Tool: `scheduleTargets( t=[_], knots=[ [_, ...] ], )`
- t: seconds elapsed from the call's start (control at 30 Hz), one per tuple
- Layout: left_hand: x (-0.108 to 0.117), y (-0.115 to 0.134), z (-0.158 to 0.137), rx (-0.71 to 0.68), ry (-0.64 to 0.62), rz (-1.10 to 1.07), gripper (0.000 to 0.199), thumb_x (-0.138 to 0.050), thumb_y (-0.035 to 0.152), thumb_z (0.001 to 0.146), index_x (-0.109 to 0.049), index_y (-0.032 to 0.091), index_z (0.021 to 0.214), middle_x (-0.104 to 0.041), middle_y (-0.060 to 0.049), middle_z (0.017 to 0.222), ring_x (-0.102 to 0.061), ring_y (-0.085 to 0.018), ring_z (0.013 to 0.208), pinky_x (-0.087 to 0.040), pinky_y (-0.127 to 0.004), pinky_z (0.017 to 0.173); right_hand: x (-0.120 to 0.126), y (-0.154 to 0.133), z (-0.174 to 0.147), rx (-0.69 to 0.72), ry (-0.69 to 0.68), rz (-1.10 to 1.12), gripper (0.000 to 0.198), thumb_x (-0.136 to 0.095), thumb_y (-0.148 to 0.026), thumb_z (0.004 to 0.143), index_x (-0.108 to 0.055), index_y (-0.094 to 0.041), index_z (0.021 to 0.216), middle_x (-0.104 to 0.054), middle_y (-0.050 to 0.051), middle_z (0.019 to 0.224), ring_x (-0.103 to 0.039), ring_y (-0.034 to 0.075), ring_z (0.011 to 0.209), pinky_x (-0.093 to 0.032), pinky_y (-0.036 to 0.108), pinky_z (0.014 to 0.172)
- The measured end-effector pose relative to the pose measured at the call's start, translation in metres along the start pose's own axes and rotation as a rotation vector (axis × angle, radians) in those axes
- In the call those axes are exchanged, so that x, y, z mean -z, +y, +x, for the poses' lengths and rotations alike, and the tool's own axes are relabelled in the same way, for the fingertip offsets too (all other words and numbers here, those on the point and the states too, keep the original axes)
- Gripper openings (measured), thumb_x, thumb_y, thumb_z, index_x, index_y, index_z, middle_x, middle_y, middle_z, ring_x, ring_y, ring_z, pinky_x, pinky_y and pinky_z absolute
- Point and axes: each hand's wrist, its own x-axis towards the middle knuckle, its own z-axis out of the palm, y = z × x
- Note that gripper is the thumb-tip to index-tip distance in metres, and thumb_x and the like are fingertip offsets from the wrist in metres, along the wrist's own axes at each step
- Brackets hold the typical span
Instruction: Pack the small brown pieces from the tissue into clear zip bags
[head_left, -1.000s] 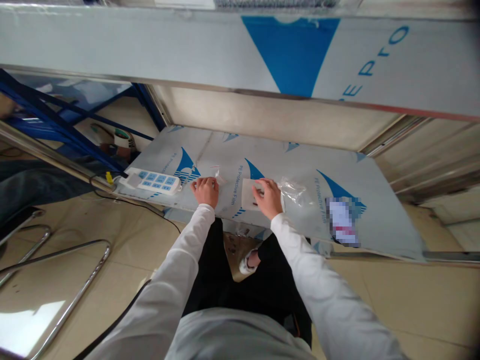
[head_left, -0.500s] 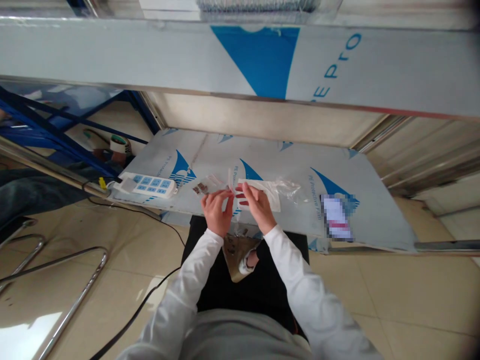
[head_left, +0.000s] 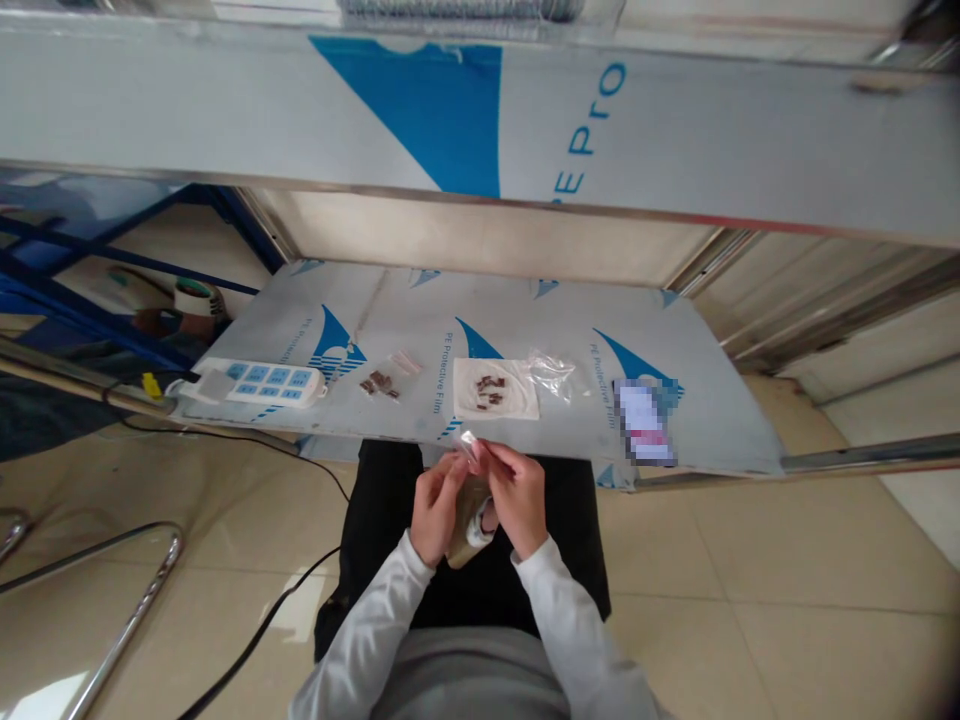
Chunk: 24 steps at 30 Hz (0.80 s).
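Pinching a clear plastic bag (head_left: 470,440): left hand (head_left: 437,505), right hand (head_left: 519,497)
Small brown pieces (head_left: 491,383) on white square pad (head_left: 528,402), twelve o'clock.

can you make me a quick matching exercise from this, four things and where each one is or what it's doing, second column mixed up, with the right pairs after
Column one
1. power strip
2. white pad
3. crumpled clear plastic
4. left hand and right hand

Column two
A. close together, fingers on a small shiny piece of plastic
B. next to the pad's right side
C. at the left end of the table
D. has a cluster of small brown pieces on it

Right pairs: 1-C, 2-D, 3-B, 4-A
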Motion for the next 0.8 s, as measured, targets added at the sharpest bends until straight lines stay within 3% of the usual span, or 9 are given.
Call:
scheduleTargets(
  t=[0.1, 0.17, 0.3, 0.4, 0.53, 0.67, 0.8],
  knots=[
    [-0.004, 0.002, -0.003, 0.205, 0.072, -0.174, 0.031, -0.065, 0.045, 0.079, -0.067, 0.014, 0.075, -0.066, -0.001, 0.066, -0.060, -0.013, 0.062, -0.048, -0.024, 0.063, 0.003, 0.010, -0.012, 0.052, 0.027, -0.036, 0.023, -0.057, -0.033, 0.089, -0.075, -0.019, 0.093, -0.076, 0.006, 0.091, -0.070, 0.020, 0.079, -0.055, 0.029, 0.076],
    [-0.005, 0.003, -0.002, 0.255, 0.087, -0.234, 0.032, -0.074, 0.044, 0.070, -0.068, 0.014, 0.081, -0.069, -0.001, 0.069, -0.061, -0.013, 0.063, -0.049, -0.023, 0.063, 0.005, 0.015, -0.015, 0.079, 0.030, -0.068, 0.023, -0.055, -0.030, 0.091, -0.074, -0.020, 0.095, -0.075, 0.006, 0.096, -0.070, 0.021, 0.086, -0.055, 0.030, 0.081],
    [0.001, 0.005, 0.001, 0.331, 0.073, -0.252, 0.030, -0.077, 0.040, 0.067, -0.070, 0.013, 0.078, -0.072, -0.003, 0.070, -0.063, -0.013, 0.063, -0.049, -0.022, 0.062, 0.011, 0.013, -0.018, 0.186, 0.124, -0.223, 0.025, -0.057, -0.030, 0.089, -0.069, -0.020, 0.109, -0.071, 0.010, 0.107, -0.066, 0.024, 0.098, -0.052, 0.038, 0.090],
    [0.003, 0.008, 0.003, 0.351, 0.095, -0.248, 0.028, -0.078, 0.039, 0.066, -0.071, 0.014, 0.076, -0.072, -0.004, 0.069, -0.064, -0.014, 0.062, -0.050, -0.023, 0.061, 0.015, 0.000, -0.020, 0.265, 0.187, -0.291, 0.020, -0.061, -0.030, 0.087, -0.068, -0.021, 0.104, -0.068, 0.011, 0.103, -0.063, 0.024, 0.099, -0.052, 0.042, 0.090],
    [0.001, 0.013, 0.007, 0.374, 0.064, -0.331, 0.025, -0.082, 0.035, 0.061, -0.071, 0.015, 0.070, -0.073, -0.003, 0.069, -0.065, -0.014, 0.062, -0.051, -0.023, 0.062, 0.020, -0.016, -0.022, 0.223, 0.010, -0.181, 0.012, -0.067, -0.030, 0.083, -0.070, -0.022, 0.092, -0.069, 0.006, 0.087, -0.066, 0.020, 0.079, -0.056, 0.032, 0.074],
    [0.002, 0.010, 0.011, 0.413, -0.003, -0.411, 0.023, -0.082, 0.033, 0.062, -0.071, 0.014, 0.067, -0.070, -0.001, 0.063, -0.060, -0.010, 0.056, -0.049, -0.022, 0.059, 0.027, -0.022, -0.016, 0.177, -0.129, -0.136, 0.013, -0.061, -0.026, 0.088, -0.073, -0.022, 0.092, -0.073, 0.005, 0.089, -0.068, 0.018, 0.076, -0.054, 0.027, 0.071],
    [0.007, 0.009, 0.015, 0.439, -0.049, -0.452, 0.025, -0.084, 0.035, 0.060, -0.073, 0.014, 0.068, -0.071, -0.002, 0.064, -0.062, -0.011, 0.059, -0.050, -0.023, 0.062, 0.033, -0.027, -0.010, 0.190, -0.223, -0.228, 0.019, -0.055, -0.024, 0.090, -0.074, -0.021, 0.093, -0.073, 0.005, 0.087, -0.067, 0.017, 0.071, -0.053, 0.027, 0.069]
  ],
)
